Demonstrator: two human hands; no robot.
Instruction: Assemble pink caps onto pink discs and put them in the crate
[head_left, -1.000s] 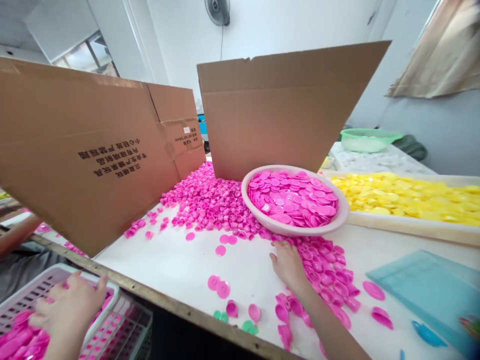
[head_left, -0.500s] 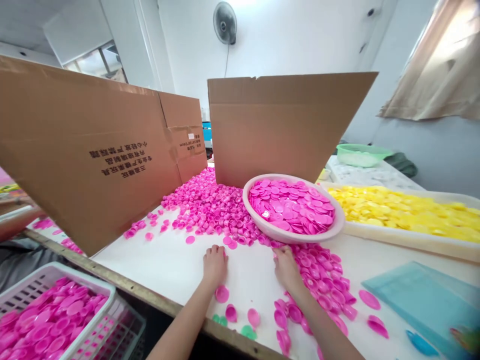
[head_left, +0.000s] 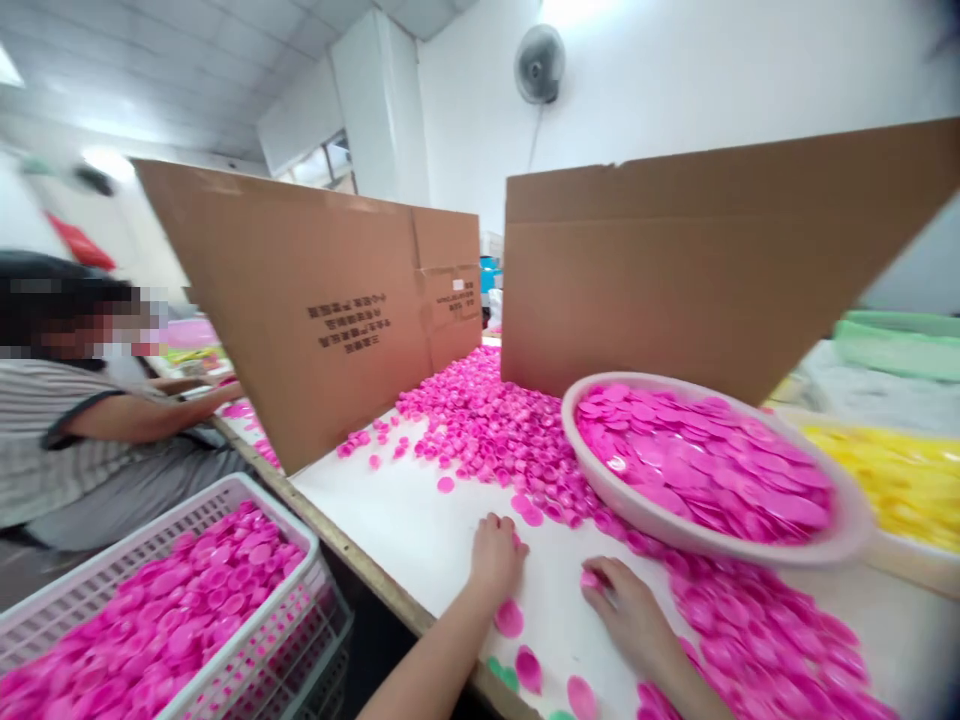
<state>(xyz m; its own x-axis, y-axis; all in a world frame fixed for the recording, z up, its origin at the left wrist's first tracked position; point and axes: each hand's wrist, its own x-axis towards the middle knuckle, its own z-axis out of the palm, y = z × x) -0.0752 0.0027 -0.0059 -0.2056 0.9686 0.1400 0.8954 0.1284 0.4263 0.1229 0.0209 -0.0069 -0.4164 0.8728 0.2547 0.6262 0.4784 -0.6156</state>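
Observation:
Over the white tabletop (head_left: 375,530), my left hand (head_left: 496,562) is curled closed, with a bit of pink plastic showing at its fingers. My right hand (head_left: 626,610) pinches a small pink plastic piece (head_left: 591,580) between thumb and fingers; its exact shape is mostly hidden. Beside my left wrist lie a flat pink disc (head_left: 509,618) and a pink cup (head_left: 528,668). Right of my right hand spreads a heap of pink cups (head_left: 765,630). A larger pile of small pink cups (head_left: 495,420) lies beyond both hands.
A pink-white basin (head_left: 855,520) of pink discs stands right, before a tray of yellow pieces (head_left: 900,480). Cardboard panels (head_left: 352,290) rise at left and back. A white basket (head_left: 247,490) of pink cups sits at lower left, near a seated co-worker (head_left: 67,430).
The view has swung left, bringing the co-worker and more of the basket into sight. My right hand has come away from the pile near the basin, a pink piece now showing in its fingers.

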